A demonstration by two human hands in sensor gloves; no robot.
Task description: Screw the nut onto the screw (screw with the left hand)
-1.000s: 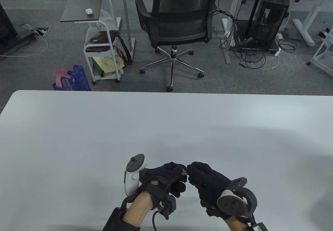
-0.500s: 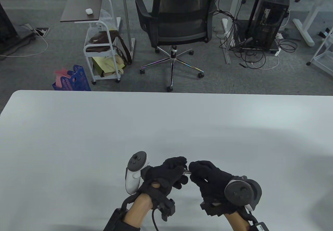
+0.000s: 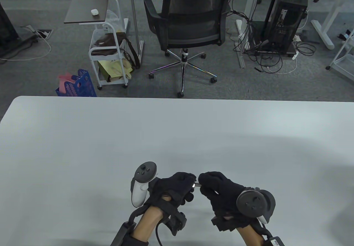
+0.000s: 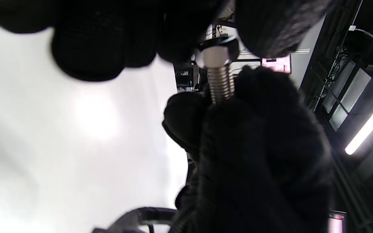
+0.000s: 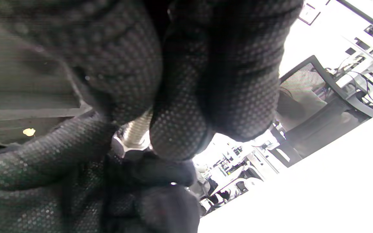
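Note:
Just above the table's near edge, both gloved hands meet fingertip to fingertip. A silver screw [image 3: 197, 185] spans the small gap between them. The left hand [image 3: 185, 184] pinches a hex nut [image 4: 217, 57] that sits on the screw's threaded shaft [image 4: 220, 85]. Fingers of the right hand [image 3: 205, 185] are curled round the rest of the shaft and hide the screw's head. Seen from the right wrist, the threads [image 5: 137, 129] come out from under the right fingers [image 5: 180, 129] and run into the nut [image 5: 125, 150], which sits against the left glove.
The white table [image 3: 177, 135] stretches ahead of the hands with nothing else on it. Beyond its far edge stand a black office chair [image 3: 190, 27], a white trolley [image 3: 107, 57] and a blue basket [image 3: 78, 87] on the floor.
The left fingers have shifted round the nut and tucked in closer. The right wrist has rolled, bringing its tracker up and to the right. Both hands stay in the same spot.

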